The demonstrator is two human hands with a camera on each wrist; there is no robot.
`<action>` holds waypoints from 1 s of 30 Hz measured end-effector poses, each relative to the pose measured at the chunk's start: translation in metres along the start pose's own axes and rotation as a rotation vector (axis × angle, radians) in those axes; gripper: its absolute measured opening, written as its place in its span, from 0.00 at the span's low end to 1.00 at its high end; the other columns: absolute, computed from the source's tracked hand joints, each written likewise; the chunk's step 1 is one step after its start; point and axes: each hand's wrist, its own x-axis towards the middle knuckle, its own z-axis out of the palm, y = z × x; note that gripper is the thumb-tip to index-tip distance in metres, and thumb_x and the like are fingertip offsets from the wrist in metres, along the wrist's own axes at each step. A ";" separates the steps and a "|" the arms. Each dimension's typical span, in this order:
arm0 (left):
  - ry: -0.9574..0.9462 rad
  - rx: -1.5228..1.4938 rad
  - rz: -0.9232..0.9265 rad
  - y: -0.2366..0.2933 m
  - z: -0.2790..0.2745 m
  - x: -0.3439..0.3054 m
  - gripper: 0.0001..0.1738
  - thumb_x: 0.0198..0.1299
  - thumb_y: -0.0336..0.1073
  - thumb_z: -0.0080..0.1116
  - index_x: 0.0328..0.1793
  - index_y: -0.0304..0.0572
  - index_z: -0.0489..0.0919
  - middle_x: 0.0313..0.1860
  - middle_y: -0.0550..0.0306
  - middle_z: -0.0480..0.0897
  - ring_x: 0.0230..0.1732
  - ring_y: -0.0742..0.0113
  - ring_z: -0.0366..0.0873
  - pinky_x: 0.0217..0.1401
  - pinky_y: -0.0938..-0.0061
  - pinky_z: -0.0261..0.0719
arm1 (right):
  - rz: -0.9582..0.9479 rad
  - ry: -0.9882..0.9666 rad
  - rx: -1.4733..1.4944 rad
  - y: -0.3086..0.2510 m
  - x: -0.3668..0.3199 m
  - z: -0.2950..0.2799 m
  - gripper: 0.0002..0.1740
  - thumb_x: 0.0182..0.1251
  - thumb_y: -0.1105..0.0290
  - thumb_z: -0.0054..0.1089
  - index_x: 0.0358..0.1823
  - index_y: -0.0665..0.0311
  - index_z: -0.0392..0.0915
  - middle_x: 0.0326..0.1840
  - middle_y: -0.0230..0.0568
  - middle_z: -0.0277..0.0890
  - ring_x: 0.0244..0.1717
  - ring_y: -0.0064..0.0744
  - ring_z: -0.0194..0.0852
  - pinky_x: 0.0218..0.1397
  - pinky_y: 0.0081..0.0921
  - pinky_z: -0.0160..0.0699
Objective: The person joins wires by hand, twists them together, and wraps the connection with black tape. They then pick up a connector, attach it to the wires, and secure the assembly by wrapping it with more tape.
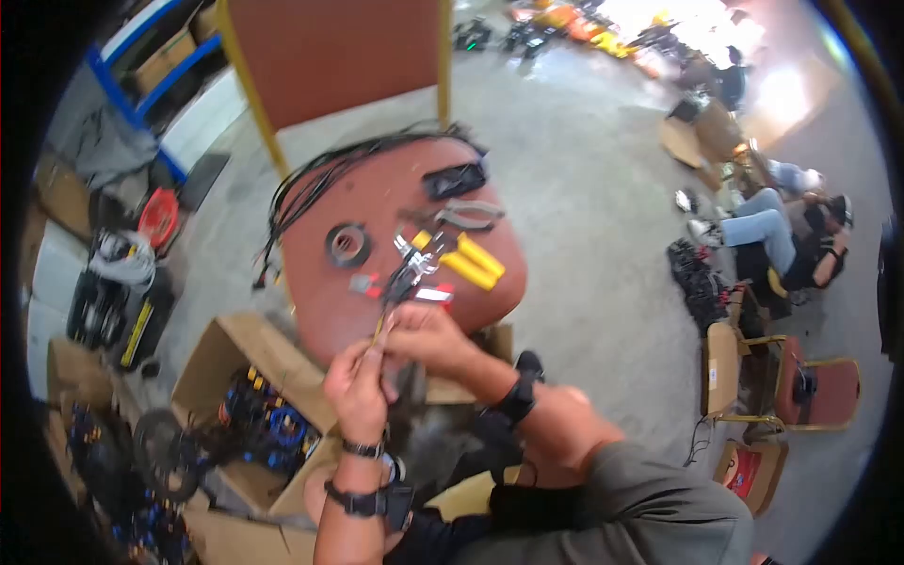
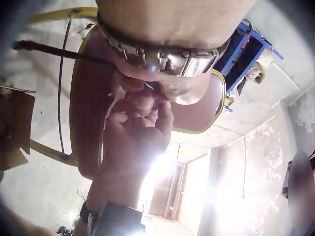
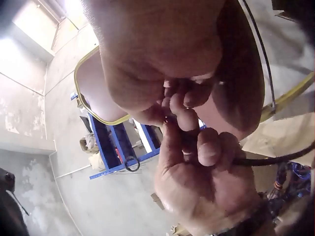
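My left hand [image 1: 358, 391] has its fingers curled round a black cable [image 3: 275, 160], which trails out of the fist in the right wrist view. Right at its fingertips, my right hand [image 1: 426, 337] pinches the thin wire end [image 1: 379, 331], mostly hidden by fingers. Both hands meet over the front edge of a red-brown chair seat [image 1: 325, 212]. Just beyond them on the seat lie a yellow-handled tool [image 1: 474, 261], grey-handled pliers [image 1: 471, 215], a roll of black tape [image 1: 348, 245] and small red-and-silver pieces [image 1: 433, 295].
A bundle of black cables [image 1: 325, 168] curves along the seat's back, near a black object [image 1: 454, 181]. An open cardboard box [image 1: 202, 358] of wiring stands left of the chair. Blue shelving [image 1: 151, 89] is far left; a seated person [image 1: 782, 235] is at right.
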 end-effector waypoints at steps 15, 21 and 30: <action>-0.116 -0.102 -0.012 -0.004 -0.006 0.004 0.09 0.72 0.31 0.56 0.52 0.33 0.81 0.32 0.54 0.85 0.17 0.79 0.72 0.18 0.85 0.66 | -0.040 0.024 0.137 -0.004 0.002 0.001 0.04 0.61 0.79 0.61 0.37 0.63 0.80 0.32 0.28 0.78 0.29 0.16 0.70 0.34 0.18 0.67; -0.148 -0.137 -0.074 -0.005 -0.008 0.007 0.09 0.72 0.31 0.55 0.50 0.32 0.80 0.32 0.54 0.85 0.17 0.78 0.72 0.17 0.85 0.66 | -0.047 0.057 0.035 -0.002 -0.001 0.003 0.03 0.65 0.74 0.64 0.38 0.64 0.79 0.30 0.28 0.76 0.29 0.15 0.70 0.34 0.17 0.66; -0.100 -0.035 -0.078 -0.008 -0.002 0.005 0.05 0.68 0.31 0.62 0.45 0.39 0.79 0.32 0.53 0.86 0.18 0.77 0.75 0.17 0.85 0.67 | -0.040 0.095 -0.046 -0.009 -0.001 0.006 0.03 0.65 0.76 0.63 0.36 0.64 0.77 0.30 0.31 0.78 0.27 0.17 0.75 0.30 0.18 0.73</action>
